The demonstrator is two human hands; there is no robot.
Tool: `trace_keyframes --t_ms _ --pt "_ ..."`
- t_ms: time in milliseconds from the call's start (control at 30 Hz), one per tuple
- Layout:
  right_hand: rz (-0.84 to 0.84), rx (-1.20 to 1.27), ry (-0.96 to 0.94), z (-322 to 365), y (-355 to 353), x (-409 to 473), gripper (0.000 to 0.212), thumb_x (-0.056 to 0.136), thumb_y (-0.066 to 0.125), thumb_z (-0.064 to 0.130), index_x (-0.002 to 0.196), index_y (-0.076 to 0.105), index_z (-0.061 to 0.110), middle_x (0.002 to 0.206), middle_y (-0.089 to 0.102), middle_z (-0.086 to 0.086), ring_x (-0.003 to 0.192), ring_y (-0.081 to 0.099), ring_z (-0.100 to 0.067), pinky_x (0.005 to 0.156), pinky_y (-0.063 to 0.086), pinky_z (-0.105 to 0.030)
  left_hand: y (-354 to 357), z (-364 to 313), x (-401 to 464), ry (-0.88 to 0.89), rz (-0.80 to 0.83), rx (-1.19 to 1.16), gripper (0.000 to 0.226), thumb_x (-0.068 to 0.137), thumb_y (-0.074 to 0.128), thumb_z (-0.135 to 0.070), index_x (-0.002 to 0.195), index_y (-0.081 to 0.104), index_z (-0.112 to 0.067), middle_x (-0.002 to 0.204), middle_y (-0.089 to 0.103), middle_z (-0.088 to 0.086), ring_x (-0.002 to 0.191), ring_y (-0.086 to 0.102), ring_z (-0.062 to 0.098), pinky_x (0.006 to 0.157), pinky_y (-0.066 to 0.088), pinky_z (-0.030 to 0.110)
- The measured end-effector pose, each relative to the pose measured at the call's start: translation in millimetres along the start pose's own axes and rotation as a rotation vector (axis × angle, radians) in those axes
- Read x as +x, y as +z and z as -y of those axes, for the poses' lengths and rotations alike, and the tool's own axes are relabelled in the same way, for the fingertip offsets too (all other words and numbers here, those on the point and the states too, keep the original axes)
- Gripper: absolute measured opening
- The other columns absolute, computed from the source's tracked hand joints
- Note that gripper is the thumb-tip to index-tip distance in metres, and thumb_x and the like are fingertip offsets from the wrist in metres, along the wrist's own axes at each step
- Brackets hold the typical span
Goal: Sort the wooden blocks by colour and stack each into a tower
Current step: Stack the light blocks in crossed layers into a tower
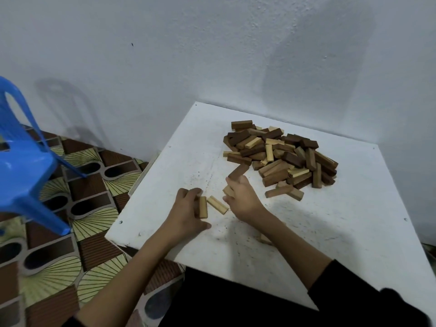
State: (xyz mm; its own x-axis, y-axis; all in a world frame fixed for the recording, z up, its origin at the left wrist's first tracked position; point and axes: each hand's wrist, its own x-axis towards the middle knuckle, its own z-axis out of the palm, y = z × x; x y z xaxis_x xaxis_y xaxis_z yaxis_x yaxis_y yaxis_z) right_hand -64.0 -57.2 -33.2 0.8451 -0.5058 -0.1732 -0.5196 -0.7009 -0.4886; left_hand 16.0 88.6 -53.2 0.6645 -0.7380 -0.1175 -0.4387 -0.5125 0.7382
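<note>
A heap of wooden blocks (280, 154) in dark brown, mid brown and pale wood lies at the far right of the white table (342, 220). My left hand (186, 208) rests near the table's left edge with its fingers closed on a mid-brown block (203, 207). Just right of it a pale block (217, 205) lies flat on the table. My right hand (243, 197) holds a brown block (238, 172) that sticks up toward the heap, and a paler block (228, 191) shows under its fingers. Another block (265, 239) is partly hidden beneath my right forearm.
A blue plastic chair (26, 161) stands on the patterned floor (77, 244) to the left of the table. A white wall runs behind the table. The table's near left corner (111, 237) hangs over the floor. Two loose blocks (283, 192) lie just in front of the heap.
</note>
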Motion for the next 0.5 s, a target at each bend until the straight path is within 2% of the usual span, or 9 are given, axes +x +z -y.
trace_keyframes --t_ms 100,200,267,333,500 --pt "-0.070 -0.076 0.003 -2.4 1.8 5.4 0.057 0.091 0.060 0.022 0.143 0.037 0.015 0.126 0.047 -0.011 0.120 0.039 -0.027 0.093 0.043 -0.037 2.5 -0.4 0.5 0.012 -0.037 -0.024 0.089 0.065 0.085 -0.012 0.140 0.037 -0.013 0.118 0.034 -0.002 0.096 0.042 0.011 0.069 0.030 0.006" --pt "-0.086 0.095 0.024 -4.0 3.2 4.9 0.056 0.089 0.064 0.022 0.140 0.042 0.010 0.124 0.049 -0.011 0.110 0.047 -0.022 0.090 0.042 -0.033 4.1 1.4 2.7 0.022 -0.049 -0.038 0.088 0.066 0.085 -0.012 0.140 0.038 -0.013 0.123 0.038 0.001 0.090 0.047 0.013 0.064 0.036 0.005" --pt "-0.097 0.150 -0.009 -4.6 2.4 1.1 0.044 0.092 0.057 0.014 0.135 0.048 0.006 0.117 0.052 -0.013 0.099 0.048 -0.017 0.087 0.040 -0.029 5.8 1.8 4.1 0.041 -0.051 -0.047 0.089 0.065 0.086 -0.012 0.140 0.038 -0.013 0.121 0.039 0.000 0.083 0.049 0.014 0.061 0.038 0.002" --pt "-0.102 0.170 -0.054 -6.6 3.1 -3.9 0.037 0.092 0.050 0.002 0.129 0.052 0.003 0.111 0.055 -0.014 0.096 0.051 -0.020 0.085 0.041 -0.028 6.9 2.1 5.6 0.057 -0.051 -0.056 0.091 0.063 0.087 -0.014 0.140 0.038 -0.013 0.121 0.039 0.001 0.083 0.047 0.013 0.062 0.038 0.000" --pt "-0.071 0.313 -0.055 -7.7 9.7 -19.5 0.040 0.090 0.038 -0.006 0.127 0.052 0.002 0.105 0.053 -0.007 0.092 0.052 -0.018 0.084 0.046 -0.031 8.7 3.0 8.9 0.099 -0.026 -0.059 0.094 0.061 0.088 -0.015 0.140 0.038 -0.014 0.124 0.042 0.003 0.087 0.045 0.013 0.065 0.037 0.003"
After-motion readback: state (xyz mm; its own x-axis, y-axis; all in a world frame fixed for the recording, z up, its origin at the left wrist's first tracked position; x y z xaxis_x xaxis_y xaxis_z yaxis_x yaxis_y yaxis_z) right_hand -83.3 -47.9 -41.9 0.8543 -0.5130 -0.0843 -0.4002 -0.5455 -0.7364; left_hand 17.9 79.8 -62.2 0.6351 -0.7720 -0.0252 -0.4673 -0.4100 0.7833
